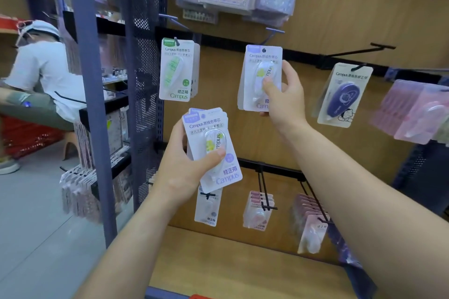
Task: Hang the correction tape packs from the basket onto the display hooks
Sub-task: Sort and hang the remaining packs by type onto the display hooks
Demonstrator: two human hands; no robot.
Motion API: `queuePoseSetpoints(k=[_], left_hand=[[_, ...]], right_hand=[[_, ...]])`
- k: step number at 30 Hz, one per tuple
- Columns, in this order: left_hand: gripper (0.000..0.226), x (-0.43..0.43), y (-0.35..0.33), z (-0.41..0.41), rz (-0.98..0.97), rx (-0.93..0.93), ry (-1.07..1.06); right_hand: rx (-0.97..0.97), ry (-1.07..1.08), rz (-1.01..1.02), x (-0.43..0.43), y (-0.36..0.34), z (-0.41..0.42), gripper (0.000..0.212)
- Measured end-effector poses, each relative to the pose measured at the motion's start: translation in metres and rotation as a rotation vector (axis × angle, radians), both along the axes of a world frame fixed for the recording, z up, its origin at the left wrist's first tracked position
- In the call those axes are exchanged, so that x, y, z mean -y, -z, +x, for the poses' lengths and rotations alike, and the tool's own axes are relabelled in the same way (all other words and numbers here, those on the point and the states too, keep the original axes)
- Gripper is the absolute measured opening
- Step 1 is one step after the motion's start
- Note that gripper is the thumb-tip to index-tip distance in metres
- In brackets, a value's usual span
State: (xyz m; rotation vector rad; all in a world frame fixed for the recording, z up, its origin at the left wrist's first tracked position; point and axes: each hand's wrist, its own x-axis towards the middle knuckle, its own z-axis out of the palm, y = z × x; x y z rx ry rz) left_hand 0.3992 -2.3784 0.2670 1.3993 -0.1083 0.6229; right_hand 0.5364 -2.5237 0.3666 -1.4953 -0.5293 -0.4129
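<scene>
Right hand (283, 91) pinches a purple-topped pack (261, 75) hanging at its hook (273, 33) on the board; left hand (187, 162) clamps a small stack of packs (210, 145) below, clear of the hooks

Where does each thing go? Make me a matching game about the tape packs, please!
Things:
1. green pack
2. dark purple pack
3. stack of packs
4. single pale pack

Places:
A. gripped in the left hand
B. pinched by the right hand, held up by the rail
C. hangs tilted, off to the right
D. hangs furthest left on the upper rail

Pairs: 1-D, 2-C, 3-A, 4-B
</scene>
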Motion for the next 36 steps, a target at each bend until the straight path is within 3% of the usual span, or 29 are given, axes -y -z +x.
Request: queuePoseSetpoints(k=[7,12,15,18,23,28,36], left_hand=[[0.073,-0.002,0.002,0.006,-0.020,0.008,0.010],[0.069,-0.006,0.004,0.006,-0.037,-0.002,0.017],[0.062,-0.010,0.003,0.006,-0.042,-0.016,-0.004],[0.054,-0.012,0.004,0.006,-0.060,-0.020,-0.022],[0.039,-0.003,0.007,0.008,-0.112,-0.022,-0.010],[0.046,-0.002,0.004,0.005,-0.035,0.040,-0.040],[0.051,-0.015,0.008,0.006,0.075,0.078,-0.161]], right_hand=[[-0.044,0.066,-0.075,0.000,-0.002,0.005,0.045],[0.016,0.328,-0.364,0.006,0.025,-0.008,0.046],[-0.103,0.023,-0.290,0.009,0.059,-0.039,0.011],[-0.231,-0.315,-0.392,0.006,0.088,-0.066,0.016],[-0.207,-0.285,-0.294,-0.002,0.096,-0.084,0.023],[-0.271,-0.303,-0.295,-0.003,0.089,-0.084,0.028],[-0.373,-0.253,0.012,-0.002,0.077,-0.073,0.030]])
